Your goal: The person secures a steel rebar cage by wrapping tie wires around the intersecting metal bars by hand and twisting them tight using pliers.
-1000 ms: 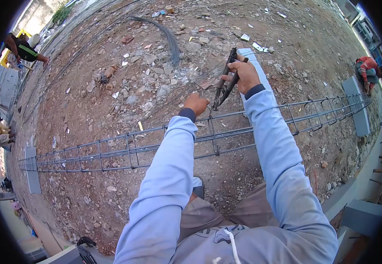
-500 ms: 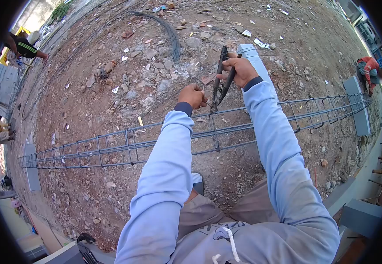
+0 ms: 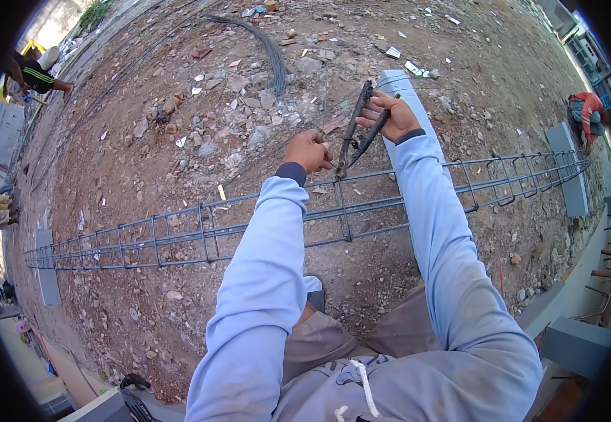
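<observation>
My right hand (image 3: 398, 121) grips a pair of pincers (image 3: 352, 135), its fingers passing between the handles, which stand apart. The jaws point down and meet the upper bar of a long rebar cage (image 3: 242, 231) where a square stirrup (image 3: 344, 211) crosses it. Just left of the jaws, my left hand (image 3: 308, 151) is closed in a pinch on what looks like thin tie wire, mostly hidden by the fingers. The cage runs across the view in front of my legs, with several stirrups along its length.
A grey beam (image 3: 402, 88) passes under the cage; other supports stand at its left end (image 3: 48, 288) and right end (image 3: 574, 200). A bundle of wire (image 3: 270, 53) lies on rubble-strewn ground. A person in red (image 3: 588, 112) crouches at the right end; other people are at far left.
My right hand has shifted slightly right and down, tilting the pincers' handles to the right. The jaws stay at the same crossing. My left hand has barely moved.
</observation>
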`<state>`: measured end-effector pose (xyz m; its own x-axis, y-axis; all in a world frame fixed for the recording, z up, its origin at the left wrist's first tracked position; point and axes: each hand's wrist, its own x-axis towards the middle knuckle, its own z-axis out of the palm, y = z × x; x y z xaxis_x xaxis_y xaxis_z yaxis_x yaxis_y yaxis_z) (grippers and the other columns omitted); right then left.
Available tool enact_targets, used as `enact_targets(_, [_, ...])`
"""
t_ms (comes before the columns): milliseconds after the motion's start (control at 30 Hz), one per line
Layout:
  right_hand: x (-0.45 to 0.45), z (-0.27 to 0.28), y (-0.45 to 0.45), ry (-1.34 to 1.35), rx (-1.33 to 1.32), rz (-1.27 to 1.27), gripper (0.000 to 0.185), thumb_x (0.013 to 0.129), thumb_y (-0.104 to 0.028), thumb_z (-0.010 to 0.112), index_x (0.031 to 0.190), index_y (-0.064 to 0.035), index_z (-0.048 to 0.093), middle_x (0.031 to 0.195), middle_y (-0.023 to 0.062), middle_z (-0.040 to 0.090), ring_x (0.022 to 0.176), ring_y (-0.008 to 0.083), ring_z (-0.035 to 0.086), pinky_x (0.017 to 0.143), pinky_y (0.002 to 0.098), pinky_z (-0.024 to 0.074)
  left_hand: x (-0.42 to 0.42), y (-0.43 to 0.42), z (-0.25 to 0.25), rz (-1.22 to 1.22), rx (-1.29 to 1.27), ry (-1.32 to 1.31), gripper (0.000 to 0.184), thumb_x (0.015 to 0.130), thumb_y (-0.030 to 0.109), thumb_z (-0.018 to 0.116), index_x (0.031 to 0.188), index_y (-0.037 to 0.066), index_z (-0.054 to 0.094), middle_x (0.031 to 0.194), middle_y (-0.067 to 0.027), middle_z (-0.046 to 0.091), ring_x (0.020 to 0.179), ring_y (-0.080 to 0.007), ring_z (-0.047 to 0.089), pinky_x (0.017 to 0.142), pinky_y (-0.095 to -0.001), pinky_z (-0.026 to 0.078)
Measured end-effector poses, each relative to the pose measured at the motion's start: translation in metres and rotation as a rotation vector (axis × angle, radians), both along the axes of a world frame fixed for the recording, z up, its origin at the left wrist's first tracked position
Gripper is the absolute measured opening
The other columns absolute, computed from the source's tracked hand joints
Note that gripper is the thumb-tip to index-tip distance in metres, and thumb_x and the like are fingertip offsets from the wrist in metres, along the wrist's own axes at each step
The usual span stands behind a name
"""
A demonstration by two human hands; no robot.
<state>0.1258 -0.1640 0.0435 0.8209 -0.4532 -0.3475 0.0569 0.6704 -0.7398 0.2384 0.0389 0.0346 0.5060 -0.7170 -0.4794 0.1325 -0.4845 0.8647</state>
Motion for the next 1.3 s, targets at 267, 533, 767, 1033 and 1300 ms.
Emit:
enact_targets(267, [0.029, 0.012, 0.006, 0.148, -0.021, -0.008, 0.028, 0.096, -0.019, 0.044, 0.116, -0.0012, 0.048, 0.103, 0.0166, 0.058, 0.092, 0.0267, 0.06, 0.072, 0.0399, 0.0573, 0.0, 0.0, 0.002, -0.023, 0.005, 0.027, 0.014, 0.091, 0.009, 0.051, 0.1, -0.001, 0.054, 0.086, -0.0161, 0.066, 0.066, -0.0226, 0.068, 0.058, -0.0321, 0.056])
enact_targets(533, [0.063, 0.043, 0.047, 0.351, -0.625, 0.041, 0.036, 0.087, -0.041, 0.06, 0.089, -0.0052, 0.062, 0.078, 0.0047, 0.059, 0.072, 0.0164, 0.054, 0.062, 0.0288, 0.0475, 0.001, -0.002, 0.003, -0.024, 0.024, 0.014, 0.015, 0.09, 0.008, 0.052, 0.101, -0.001, 0.056, 0.087, -0.0131, 0.064, 0.066, -0.0225, 0.068, 0.057, -0.0315, 0.055])
enact_targets(767, [0.066, 0.037, 0.06, 0.14, -0.373, -0.099, 0.031, 0.082, -0.036, 0.067, 0.083, -0.0054, 0.06, 0.07, 0.0049, 0.059, 0.06, 0.0143, 0.057, 0.057, 0.0286, 0.0468, -0.002, 0.002, 0.009, 0.013, 0.04, -0.02, 0.018, 0.086, 0.009, 0.057, 0.101, -0.001, 0.057, 0.088, -0.0131, 0.064, 0.066, -0.0226, 0.068, 0.057, -0.0314, 0.054])
enact_targets(1033, [0.085, 0.019, 0.045, 0.54, -0.66, -0.317, 0.059, 0.083, -0.053, 0.056, 0.077, 0.0058, 0.063, 0.063, 0.0144, 0.06, 0.056, 0.0257, 0.059, 0.058, 0.0355, 0.0475, -0.015, -0.018, 0.004, -0.101, 0.113, -0.35, 0.043, 0.07, 0.021, 0.072, 0.099, -0.004, 0.053, 0.09, -0.0129, 0.061, 0.081, -0.0225, 0.058, 0.071, -0.032, 0.047])
enact_targets(1300, [0.085, 0.053, 0.075, 0.8, -0.89, -0.281, 0.079, 0.08, -0.059, 0.056, 0.109, 0.0139, 0.054, 0.109, 0.0315, 0.058, 0.108, 0.0393, 0.056, 0.091, 0.0416, 0.0442, -0.027, -0.041, -0.035, 0.149, -0.108, -0.424, 0.059, 0.076, 0.039, 0.068, 0.113, 0.002, 0.043, 0.098, -0.0259, 0.063, 0.096, -0.0408, 0.061, 0.08, -0.0445, 0.047])
